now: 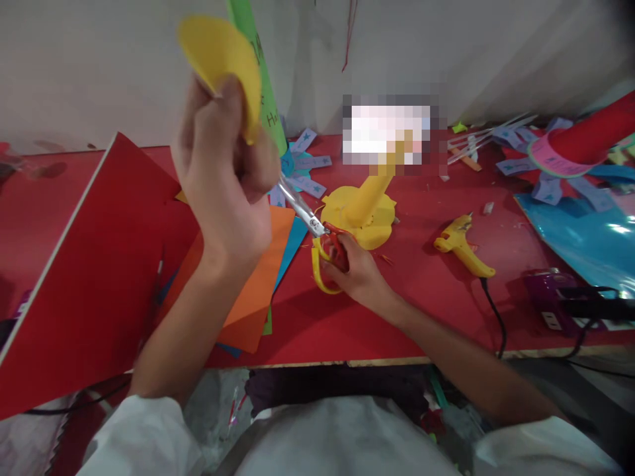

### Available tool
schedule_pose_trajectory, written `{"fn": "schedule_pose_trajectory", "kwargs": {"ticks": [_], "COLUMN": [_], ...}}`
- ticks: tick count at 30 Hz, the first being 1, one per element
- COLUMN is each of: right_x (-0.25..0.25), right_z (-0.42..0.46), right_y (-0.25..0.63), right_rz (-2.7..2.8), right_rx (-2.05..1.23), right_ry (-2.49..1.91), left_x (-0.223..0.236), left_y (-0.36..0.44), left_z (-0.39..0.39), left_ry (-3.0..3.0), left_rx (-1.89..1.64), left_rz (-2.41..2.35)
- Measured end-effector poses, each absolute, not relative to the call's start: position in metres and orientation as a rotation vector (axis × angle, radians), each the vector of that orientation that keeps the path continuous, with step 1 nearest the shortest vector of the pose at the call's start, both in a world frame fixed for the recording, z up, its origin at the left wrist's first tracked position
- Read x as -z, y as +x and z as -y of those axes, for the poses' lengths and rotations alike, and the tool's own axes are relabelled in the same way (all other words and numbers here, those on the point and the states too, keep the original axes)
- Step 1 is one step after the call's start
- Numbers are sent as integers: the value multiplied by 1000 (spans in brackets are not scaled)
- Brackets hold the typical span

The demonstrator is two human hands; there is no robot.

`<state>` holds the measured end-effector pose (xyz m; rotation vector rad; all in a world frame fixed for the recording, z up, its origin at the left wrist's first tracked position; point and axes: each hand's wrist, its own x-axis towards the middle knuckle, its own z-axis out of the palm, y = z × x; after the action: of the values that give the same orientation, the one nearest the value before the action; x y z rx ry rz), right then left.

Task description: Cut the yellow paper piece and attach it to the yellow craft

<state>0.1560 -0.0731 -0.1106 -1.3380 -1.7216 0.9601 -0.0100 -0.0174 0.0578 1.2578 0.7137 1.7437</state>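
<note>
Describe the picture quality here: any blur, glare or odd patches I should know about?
In the head view, the left hand and its curved yellow piece look soft; also in the head view, white glare streaks the shiny blue sheet, pixelation covers the yellow tube's upper end, and the top right corner darkens.

Three tubes (368, 199), one scissors (314, 226), one glue gun (462, 248)
</note>
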Motion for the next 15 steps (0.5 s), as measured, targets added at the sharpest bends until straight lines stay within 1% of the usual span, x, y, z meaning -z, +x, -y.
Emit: {"fn": "schedule_pose_trajectory", "kwargs": {"ticks": [3,5,8,11,15], "right_x": [116,120,124,126,125], "right_z": [74,74,74,72,73], "right_y": [156,155,155,155,155], "right_rz": [1899,1942,1958,1961,1958], "right_rx": [-826,-790,-734,-702,-727], "right_ry": [-1340,-1280,-1231,-1221,-1202], "left_x": [-48,-43,-37,-32,-24], "left_y": [0,3,2,-2,-2], "left_z": [20,25,31,30,19], "left_ry": [1518,1637,1768,2073,2294], "left_rx": [-1859,-1871,-1588,-1303,-1073], "left_rz": [-524,-490,-703,-810,-950]}}
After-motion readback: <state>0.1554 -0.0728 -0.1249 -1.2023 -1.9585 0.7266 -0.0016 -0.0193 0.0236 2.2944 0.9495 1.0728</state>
